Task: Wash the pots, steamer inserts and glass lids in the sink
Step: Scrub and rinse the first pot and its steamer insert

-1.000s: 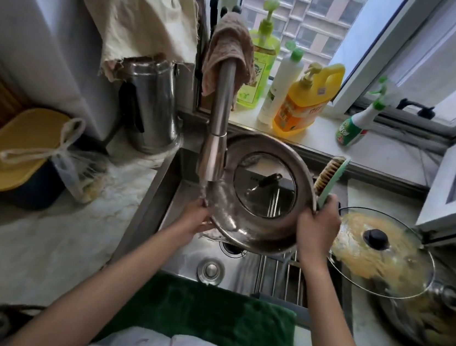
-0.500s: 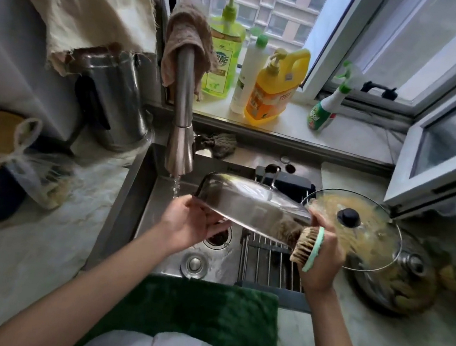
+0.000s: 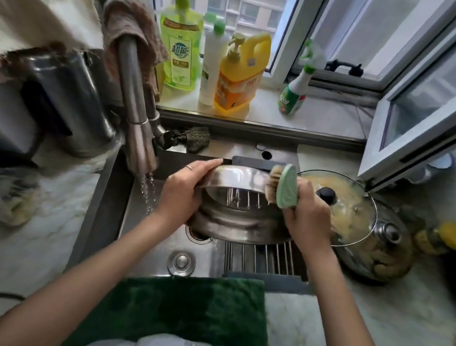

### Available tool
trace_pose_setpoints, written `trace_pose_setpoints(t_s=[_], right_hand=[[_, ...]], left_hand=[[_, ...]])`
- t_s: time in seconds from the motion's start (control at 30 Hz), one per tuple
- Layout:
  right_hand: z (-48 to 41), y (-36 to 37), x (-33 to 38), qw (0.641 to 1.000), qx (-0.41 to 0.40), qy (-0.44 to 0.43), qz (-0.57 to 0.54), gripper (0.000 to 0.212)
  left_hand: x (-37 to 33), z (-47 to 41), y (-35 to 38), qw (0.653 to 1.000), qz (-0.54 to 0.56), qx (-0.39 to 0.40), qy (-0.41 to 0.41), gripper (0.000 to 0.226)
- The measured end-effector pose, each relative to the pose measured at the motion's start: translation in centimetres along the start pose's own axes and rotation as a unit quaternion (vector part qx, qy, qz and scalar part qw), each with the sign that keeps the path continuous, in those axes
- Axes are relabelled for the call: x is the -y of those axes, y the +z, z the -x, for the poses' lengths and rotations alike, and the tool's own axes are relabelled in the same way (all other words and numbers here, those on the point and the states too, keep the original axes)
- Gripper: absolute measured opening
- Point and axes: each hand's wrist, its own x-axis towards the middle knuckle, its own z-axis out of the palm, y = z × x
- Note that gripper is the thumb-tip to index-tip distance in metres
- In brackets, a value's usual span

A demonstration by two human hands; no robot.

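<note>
Two hands work at centre frame, over the sink (image 3: 119,205). The left hand (image 3: 182,193) grips the left rim of a steel-rimmed lid (image 3: 232,222), held on edge above the drying rack (image 3: 262,257). The right hand (image 3: 306,217) clasps a green-backed brush (image 3: 283,188), bristles against the lid's right side. A soiled glass lid (image 3: 351,214) covers a pot (image 3: 383,255) at right. Water runs from the faucet (image 3: 135,121).

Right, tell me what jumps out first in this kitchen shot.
Over the sink, the left hand grips a steel pot tilted on its side while the right hand holds a green brush against its rim. Water runs from the tap at left. On the counter to the right sits a pan under a glass lid smeared yellow.
</note>
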Motion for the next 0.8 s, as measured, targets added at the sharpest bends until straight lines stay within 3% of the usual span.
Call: trace_pose_setpoints(t_s=[0.1, 0.17, 0.27, 0.33, 0.4, 0.5, 0.67, 0.8], right_hand=[[-2.2, -1.3, -1.9, 0.998, 0.009, 0.042, 0.041, 0.052], [-3.2, -1.9, -4.2, 0.986, 0.004, 0.137, 0.098, 0.052], [-3.7, -0.2, -10.3, 0.91, 0.13, 0.351, 0.179, 0.034], [-3.3, 1.7, -13.4, 0.857, 0.232, 0.404, 0.221, 0.03], [-2.9, 3.2, -15.2, 0.826, 0.288, 0.42, 0.243, 0.032], [-2.1, 4.7, -16.3, 0.812, 0.332, 0.411, 0.247, 0.04], [-1.8, 6.1, -17.1, 0.811, 0.36, 0.363, 0.285, 0.036], [-1.3, 6.3, -17.1, 0.835, 0.326, 0.362, 0.254, 0.03]], left_hand=[[0.2, -1.8, 0.6, 0.999, -0.007, -0.035, -0.03, 0.047], [0.5, -2.3, 0.7, 0.996, 0.01, -0.038, -0.081, 0.047], [1.3, -3.2, 0.5, 0.989, 0.016, -0.062, -0.136, 0.048], [1.6, -3.7, 0.4, 0.986, 0.018, -0.07, -0.152, 0.048], [1.6, -4.4, 0.5, 0.983, 0.017, -0.071, -0.17, 0.045], [1.9, -4.8, 0.9, 0.982, 0.0, -0.06, -0.177, 0.046], [2.5, -4.8, 1.0, 0.982, -0.022, -0.058, -0.177, 0.049], [2.6, -4.4, 1.0, 0.985, -0.017, -0.086, -0.146, 0.039]])
